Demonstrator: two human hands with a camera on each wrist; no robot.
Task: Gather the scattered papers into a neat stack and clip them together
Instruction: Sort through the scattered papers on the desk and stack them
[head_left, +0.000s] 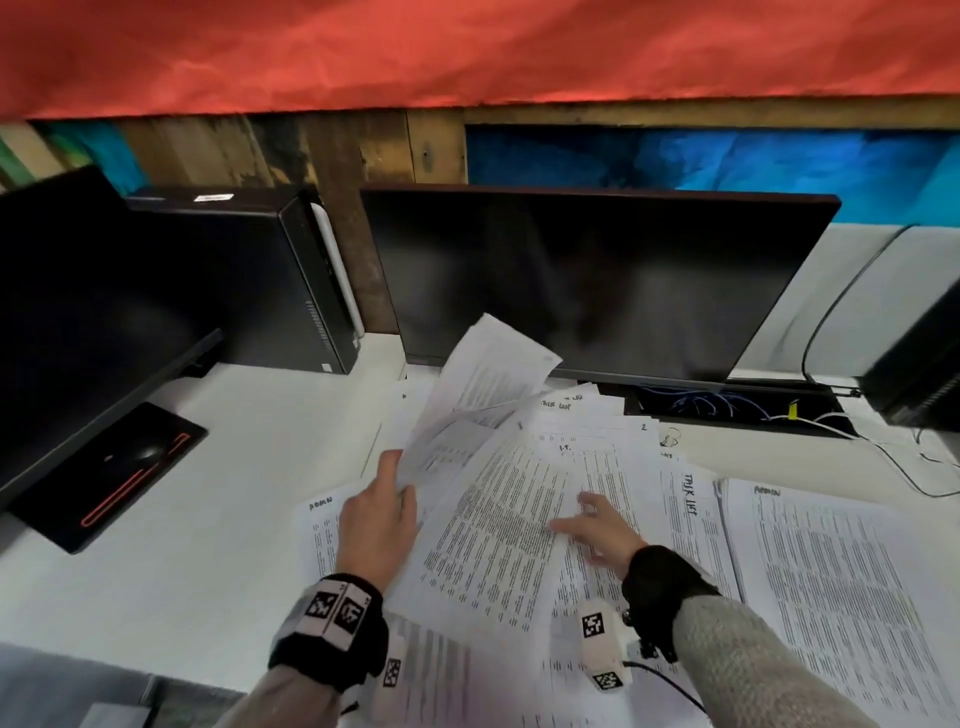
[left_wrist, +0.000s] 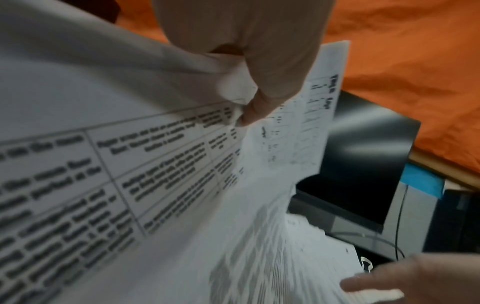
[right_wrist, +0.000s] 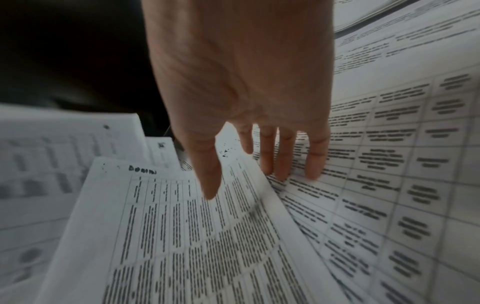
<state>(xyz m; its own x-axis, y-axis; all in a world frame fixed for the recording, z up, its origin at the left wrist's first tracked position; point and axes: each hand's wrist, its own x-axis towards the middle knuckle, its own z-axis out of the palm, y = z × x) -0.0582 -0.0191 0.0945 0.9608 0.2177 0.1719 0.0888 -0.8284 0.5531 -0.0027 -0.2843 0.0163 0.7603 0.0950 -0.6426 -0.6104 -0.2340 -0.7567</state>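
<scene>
Printed sheets lie scattered and overlapping on the white desk (head_left: 234, 493), with the main pile (head_left: 498, 525) in the middle and another sheet (head_left: 831, 571) at the right. My left hand (head_left: 397, 480) pinches several sheets (head_left: 483, 384) by their lower edge and holds them lifted and fanned above the pile. Up close, the thumb (left_wrist: 249, 115) presses those held sheets (left_wrist: 155, 144). My right hand (head_left: 582, 514) lies open, its straight fingers (right_wrist: 272, 164) resting on the pile (right_wrist: 207, 236). A small wire clip (head_left: 670, 439) sits behind the pile.
A dark monitor (head_left: 597, 280) stands right behind the papers, and a second monitor (head_left: 78, 322) is at the left. A black computer tower (head_left: 270, 280) is at the back left. A mouse sits on a black pad (head_left: 119, 467). Cables (head_left: 924, 467) trail at the right.
</scene>
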